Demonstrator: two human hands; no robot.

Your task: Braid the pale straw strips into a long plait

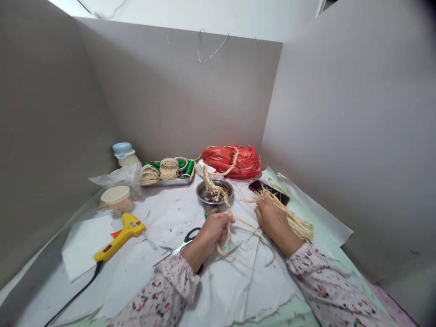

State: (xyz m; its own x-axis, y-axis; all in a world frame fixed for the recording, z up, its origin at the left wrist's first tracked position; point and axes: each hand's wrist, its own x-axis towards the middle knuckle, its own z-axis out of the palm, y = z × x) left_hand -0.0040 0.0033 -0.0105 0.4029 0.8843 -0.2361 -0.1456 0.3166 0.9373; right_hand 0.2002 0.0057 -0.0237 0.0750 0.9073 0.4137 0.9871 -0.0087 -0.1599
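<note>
Pinched in my left hand (217, 226) is the working end of a straw braid (227, 203), with loose strands trailing below the fingers. From there the braid runs up over a metal bowl (200, 196) and on toward a red plastic bag. My right hand (270, 219), fingers curled, grips at the upper left side of a bundle of pale straw strands (299, 226); its fingertips are partly hidden. Black-handled scissors (191, 236) lie partly under my left wrist. A phone (279, 196) lies beyond the bundle, partly covered by straw ends.
At left lie a yellow glue gun (119, 238) with its cord, white paper (80, 247) and a paper cup (116, 198). Farther back are a blue-lidded bottle (125, 154), a tray (172, 182) with braid coils and green thread, and the red bag (247, 161). Grey partitions enclose the table.
</note>
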